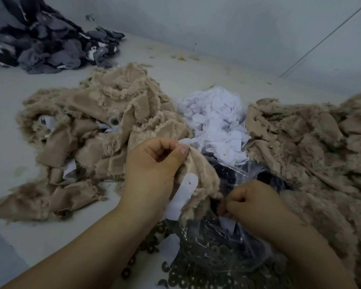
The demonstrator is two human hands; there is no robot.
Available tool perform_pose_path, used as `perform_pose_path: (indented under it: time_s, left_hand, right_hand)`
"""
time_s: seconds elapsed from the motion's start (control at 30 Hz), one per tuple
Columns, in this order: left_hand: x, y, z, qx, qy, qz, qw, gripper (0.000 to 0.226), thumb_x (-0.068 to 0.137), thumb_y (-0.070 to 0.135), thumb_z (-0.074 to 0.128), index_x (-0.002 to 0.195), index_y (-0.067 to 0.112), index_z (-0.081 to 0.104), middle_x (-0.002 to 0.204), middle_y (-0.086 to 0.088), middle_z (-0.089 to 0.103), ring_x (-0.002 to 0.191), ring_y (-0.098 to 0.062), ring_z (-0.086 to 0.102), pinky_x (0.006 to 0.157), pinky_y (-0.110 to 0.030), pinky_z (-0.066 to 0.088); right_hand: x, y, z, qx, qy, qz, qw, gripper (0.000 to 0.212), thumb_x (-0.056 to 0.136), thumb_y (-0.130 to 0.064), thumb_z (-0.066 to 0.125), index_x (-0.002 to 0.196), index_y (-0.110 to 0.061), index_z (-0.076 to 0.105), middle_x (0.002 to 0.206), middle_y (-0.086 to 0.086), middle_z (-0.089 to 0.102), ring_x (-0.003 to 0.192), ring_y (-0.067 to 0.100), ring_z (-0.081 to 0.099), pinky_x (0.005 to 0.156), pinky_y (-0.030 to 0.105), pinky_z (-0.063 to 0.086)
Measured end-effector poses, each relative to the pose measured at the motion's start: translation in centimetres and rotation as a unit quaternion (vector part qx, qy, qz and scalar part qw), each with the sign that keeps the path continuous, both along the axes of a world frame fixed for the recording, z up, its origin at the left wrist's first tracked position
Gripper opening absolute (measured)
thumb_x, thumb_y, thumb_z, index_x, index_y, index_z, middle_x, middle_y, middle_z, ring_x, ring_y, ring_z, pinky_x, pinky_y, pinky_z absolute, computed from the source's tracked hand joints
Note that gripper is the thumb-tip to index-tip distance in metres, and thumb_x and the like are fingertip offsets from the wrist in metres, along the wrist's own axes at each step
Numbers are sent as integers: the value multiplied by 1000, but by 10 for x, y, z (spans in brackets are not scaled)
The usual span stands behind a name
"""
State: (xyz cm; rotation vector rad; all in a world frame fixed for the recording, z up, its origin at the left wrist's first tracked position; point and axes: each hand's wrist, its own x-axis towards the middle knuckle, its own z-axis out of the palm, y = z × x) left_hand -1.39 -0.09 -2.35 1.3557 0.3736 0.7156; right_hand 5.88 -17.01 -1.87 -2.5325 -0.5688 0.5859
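Note:
My left hand (154, 163) pinches a small beige furry fabric piece (200, 170) by its top edge between thumb and fingers. A white paper backing strip (183, 192) hangs down the piece's smooth side. My right hand (252, 203) sits lower right of the piece, fingers curled, pinching at its lower furry edge, where a bit of white paper (227, 223) shows under the fingers. Both hands are above a clear plastic bag (233, 243) holding dark contents.
A heap of beige fabric pieces (96, 126) lies at the left and a second beige heap (313, 147) at the right. White paper scraps (215, 122) are piled between them. Several dark metal washers (188, 274) lie near me. A grey fabric pile (44, 36) is far left.

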Motion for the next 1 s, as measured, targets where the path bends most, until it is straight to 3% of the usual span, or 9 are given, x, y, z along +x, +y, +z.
perform_pose_path:
  time_s: [0.07, 0.13, 0.27, 0.37, 0.5, 0.57, 0.67, 0.77, 1.0]
  left_hand:
    - [-1, 1, 0, -10, -4, 1, 1000, 15, 89, 7, 67, 74, 7, 68, 63, -6, 65, 57, -22, 55, 50, -26, 52]
    - [0, 2, 1, -15, -4, 1, 1000, 14, 89, 8, 67, 75, 5, 68, 64, -8, 65, 57, -24, 54, 50, -27, 52]
    - [1, 1, 1, -22, -6, 4, 1000, 13, 87, 8, 68, 75, 6, 68, 64, -5, 66, 57, -19, 57, 54, -26, 53]
    - [1, -3, 1, -27, -9, -1, 1000, 12, 87, 6, 68, 75, 4, 68, 64, -4, 66, 58, -14, 56, 56, -22, 53]
    - [1, -7, 1, -49, -15, -25, 998, 12, 77, 16, 72, 72, 6, 69, 67, -8, 68, 62, -20, 59, 59, -27, 56]
    - [1, -8, 1, -50, -12, -32, 998, 13, 70, 25, 70, 68, 11, 70, 68, -8, 69, 63, -21, 61, 61, -30, 57]
    - [1, -8, -1, -32, -2, -46, 998, 16, 69, 30, 69, 66, 14, 72, 70, -10, 71, 64, -24, 63, 63, -35, 59]
    - [2, -11, -2, -13, 10, -61, 998, 17, 70, 33, 69, 67, 17, 73, 70, -12, 72, 63, -25, 65, 62, -38, 59]
    - [5, -12, -7, 5, 31, -76, 997, 12, 70, 31, 72, 68, 19, 73, 69, -8, 72, 62, -21, 63, 58, -32, 56]
  right_hand:
    - [4, -2, 1, -60, -66, 2, 996, 25, 89, -11, 62, 78, -18, 82, 78, -2, 77, 61, 14, 64, 49, 15, 43]
    - [5, -6, 4, -49, -58, 0, 997, 25, 90, -11, 61, 80, -19, 82, 72, -8, 76, 51, 7, 58, 45, 14, 40]
    - [-4, -4, 10, 103, 119, 42, 987, 33, 89, -7, 63, 79, -33, 81, 74, -7, 77, 67, 10, 71, 64, 18, 55]
    - [-8, 7, 0, 256, 137, 6, 957, 33, 93, -4, 62, 82, -29, 81, 78, -2, 77, 69, 8, 70, 68, 18, 54]
    - [-11, 19, -13, 466, 165, -104, 863, 23, 95, -10, 61, 88, -21, 80, 95, 32, 67, 76, 36, 57, 84, 43, 50]
    - [-14, 24, -16, 538, 182, -114, 815, 20, 89, -13, 63, 93, -22, 80, 102, 32, 68, 84, 52, 61, 87, 48, 56]
    - [-17, 29, -16, 636, 245, -105, 724, 30, 79, -11, 59, 99, -19, 80, 110, 13, 75, 103, 27, 72, 79, 30, 60]
    - [-19, 31, -16, 664, 327, -106, 665, 30, 75, -5, 58, 96, -12, 80, 111, 18, 73, 101, 28, 73, 78, 35, 61]
    - [-15, 28, -20, 607, 269, -148, 733, 43, 63, -13, 71, 104, 0, 74, 104, 23, 74, 94, 34, 74, 71, 34, 61]
